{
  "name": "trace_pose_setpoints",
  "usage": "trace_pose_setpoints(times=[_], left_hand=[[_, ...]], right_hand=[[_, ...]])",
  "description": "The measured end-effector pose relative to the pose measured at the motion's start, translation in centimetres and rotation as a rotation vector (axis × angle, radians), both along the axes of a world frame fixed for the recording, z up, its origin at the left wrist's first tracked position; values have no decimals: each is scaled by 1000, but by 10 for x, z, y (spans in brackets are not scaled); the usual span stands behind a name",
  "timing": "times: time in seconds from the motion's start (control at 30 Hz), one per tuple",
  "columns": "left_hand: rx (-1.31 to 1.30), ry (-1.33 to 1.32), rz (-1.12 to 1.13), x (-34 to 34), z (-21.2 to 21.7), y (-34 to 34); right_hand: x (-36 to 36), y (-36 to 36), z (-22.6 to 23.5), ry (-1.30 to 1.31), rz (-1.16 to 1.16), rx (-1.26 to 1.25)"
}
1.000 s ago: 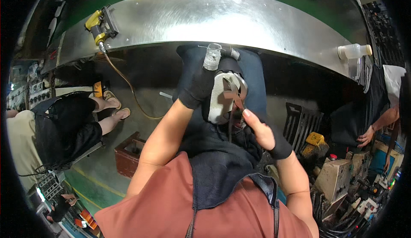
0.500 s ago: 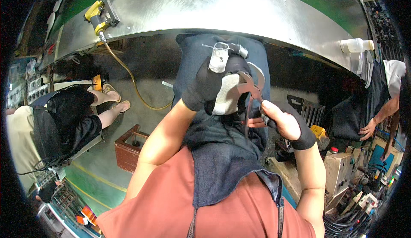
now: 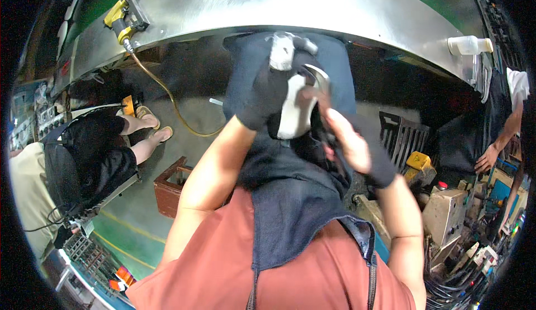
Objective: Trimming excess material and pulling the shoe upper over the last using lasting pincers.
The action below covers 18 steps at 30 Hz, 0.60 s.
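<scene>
A: Which step is showing?
B: Blurred pincers point(image 3: 322, 97) are crossing the right edge of a pale, sole-shaped piece point(image 3: 292, 112), just above frame centre; seemingly working that edge
A: Grips?
B: Left hand point(image 3: 269, 89) is wrapping the piece's left side, fingers partly hidden; right hand point(image 3: 352, 145) is clasping the pincers, handle gap unclear
A: Next move?
B: Probably calling for a firm left hold and careful jaw placement

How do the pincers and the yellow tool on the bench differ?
The pincers are gripped in the right hand, while the yellow tool lies on the metal bench. The pincers look reddish-brown and silvery; the yellow tool is partly black. The yellow tool has a hose attached; the pincers show none. Both are hand tools.
</scene>
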<state>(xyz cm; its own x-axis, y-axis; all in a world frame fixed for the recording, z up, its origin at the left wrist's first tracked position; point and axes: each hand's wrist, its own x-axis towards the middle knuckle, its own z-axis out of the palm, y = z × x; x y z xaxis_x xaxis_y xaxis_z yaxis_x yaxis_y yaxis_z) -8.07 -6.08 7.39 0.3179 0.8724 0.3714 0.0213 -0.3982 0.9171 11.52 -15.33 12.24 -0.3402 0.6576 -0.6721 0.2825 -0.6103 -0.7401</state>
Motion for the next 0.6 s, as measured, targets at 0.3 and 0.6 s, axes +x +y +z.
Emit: trace_pose_setpoints(times=[0.3,0.6], left_hand=[[-377,-284,-66,1,-30,17],[-328,-166,146,3,-37,8]], right_hand=[[-2,9,-36,-63,-63,540],[-63,-7,-53,-151,-216,558]])
